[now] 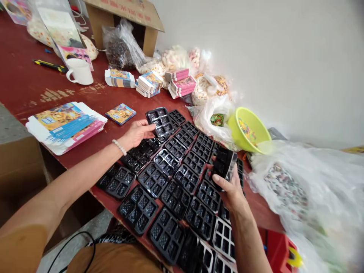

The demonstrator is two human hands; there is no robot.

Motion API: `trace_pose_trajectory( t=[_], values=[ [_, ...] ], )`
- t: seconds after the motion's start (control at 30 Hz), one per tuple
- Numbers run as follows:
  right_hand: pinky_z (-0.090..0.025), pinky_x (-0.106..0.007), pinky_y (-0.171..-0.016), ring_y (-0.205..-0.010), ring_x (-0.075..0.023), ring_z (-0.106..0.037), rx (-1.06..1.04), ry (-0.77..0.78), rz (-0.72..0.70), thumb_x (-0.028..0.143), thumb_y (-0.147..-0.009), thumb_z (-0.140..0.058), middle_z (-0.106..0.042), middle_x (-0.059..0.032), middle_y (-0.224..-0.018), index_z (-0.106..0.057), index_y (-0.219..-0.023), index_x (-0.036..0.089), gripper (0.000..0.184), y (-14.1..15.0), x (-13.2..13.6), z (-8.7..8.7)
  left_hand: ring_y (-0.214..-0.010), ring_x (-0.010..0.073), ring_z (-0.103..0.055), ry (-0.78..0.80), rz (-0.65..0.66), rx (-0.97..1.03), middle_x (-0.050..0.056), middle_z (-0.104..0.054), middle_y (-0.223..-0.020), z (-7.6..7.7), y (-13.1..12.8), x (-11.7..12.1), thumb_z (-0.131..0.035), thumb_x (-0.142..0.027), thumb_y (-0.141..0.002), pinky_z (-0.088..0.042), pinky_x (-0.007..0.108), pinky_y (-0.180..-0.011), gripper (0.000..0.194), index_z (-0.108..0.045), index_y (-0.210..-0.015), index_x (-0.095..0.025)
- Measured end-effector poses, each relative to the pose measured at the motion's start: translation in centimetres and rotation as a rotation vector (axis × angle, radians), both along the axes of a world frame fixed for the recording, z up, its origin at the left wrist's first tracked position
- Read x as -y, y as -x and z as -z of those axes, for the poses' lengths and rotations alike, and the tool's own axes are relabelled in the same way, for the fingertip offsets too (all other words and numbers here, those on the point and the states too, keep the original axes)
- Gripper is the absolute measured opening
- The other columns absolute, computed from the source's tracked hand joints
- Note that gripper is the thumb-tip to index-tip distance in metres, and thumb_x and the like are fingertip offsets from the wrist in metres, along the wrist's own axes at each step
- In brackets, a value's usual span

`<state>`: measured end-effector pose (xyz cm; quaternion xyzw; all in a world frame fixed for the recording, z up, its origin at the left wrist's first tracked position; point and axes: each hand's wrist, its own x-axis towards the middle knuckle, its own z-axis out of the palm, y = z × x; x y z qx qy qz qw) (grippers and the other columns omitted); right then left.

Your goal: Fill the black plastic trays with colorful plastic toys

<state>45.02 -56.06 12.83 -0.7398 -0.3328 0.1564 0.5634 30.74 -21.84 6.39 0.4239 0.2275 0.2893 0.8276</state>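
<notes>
My left hand point(139, 133) pinches the edge of a black six-compartment plastic tray point(159, 120), tilted above the far left of the laid-out trays. In my right hand point(229, 185) is a stack of black plastic trays point(223, 162), gripped from the side; how many it holds I cannot tell. Beneath both hands, rows of similar black trays point(153, 179) lie side by side on the dark red table point(113, 100), their compartments facing up. A small blue and yellow card box point(121, 114) rests left of my left hand.
Flat printed cartons point(61, 121) are piled at the left edge. Along the wall stand a white mug point(81, 72), pink boxes point(182, 85), bags of small pieces point(209, 89) and a lime-green bowl point(247, 129). Clear plastic bags point(307, 182) crowd the right; a cardboard box point(22, 170) sits below left.
</notes>
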Motion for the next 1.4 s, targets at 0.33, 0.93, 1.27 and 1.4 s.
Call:
trace_pose_trajectory(
  t=[0.33,0.93,1.27,1.4],
  values=[
    [-0.06,-0.056,-0.099,-0.105,-0.0307,-0.07,-0.08,0.224,-0.023,0.063,-0.07,-0.092,-0.062,-0.0107,-0.134,-0.017,-0.171,0.037,0.128,-5.5,1.5,3.9,-0.07,0.0174,-0.072,0.06,-0.128,-0.237,0.001,-0.071,-0.076,1.2,-14.0,-11.6,-0.096,-0.026,-0.079,-0.056,0.039,-0.089,0.042,-0.055,-0.084,-0.019],
    [-0.02,-0.066,-0.134,-0.16,-0.0407,-0.032,0.086,0.207,-0.051,0.062,-0.067,-0.092,-0.032,-0.015,-0.172,-0.019,-0.171,0.03,0.131,-6.0,-3.6,6.5,-0.063,0.0187,-0.067,-0.252,0.124,-0.37,0.009,-0.073,-0.077,-1.6,-10.3,-3.6,-0.088,-0.021,-0.08,-0.051,0.03,-0.065,0.02,-0.07,-0.086,-0.014],
    [-0.03,-0.065,-0.129,-0.158,-0.0427,-0.028,0.31,0.163,-0.094,0.078,-0.067,-0.084,-0.027,-0.0247,-0.164,-0.004,-0.171,0.019,0.144,-0.4,-14.3,6.5,-0.065,0.0113,-0.057,-0.281,0.284,-0.03,-0.002,-0.063,-0.071,-1.1,-1.9,7.4,-0.088,-0.032,-0.07,-0.048,0.026,-0.067,0.032,-0.061,-0.078,-0.017],
    [-0.031,-0.064,-0.128,-0.155,-0.0401,-0.034,0.349,0.149,-0.189,0.078,-0.068,-0.085,-0.03,-0.0223,-0.161,-0.001,-0.171,0.023,0.144,0.1,-14.8,6.5,-0.062,0.0094,-0.052,-0.27,0.304,-0.029,-0.002,-0.06,-0.069,-0.8,-1.2,6.7,-0.088,-0.036,-0.069,-0.04,0.022,-0.059,0.035,-0.06,-0.075,-0.016]
  ],
)
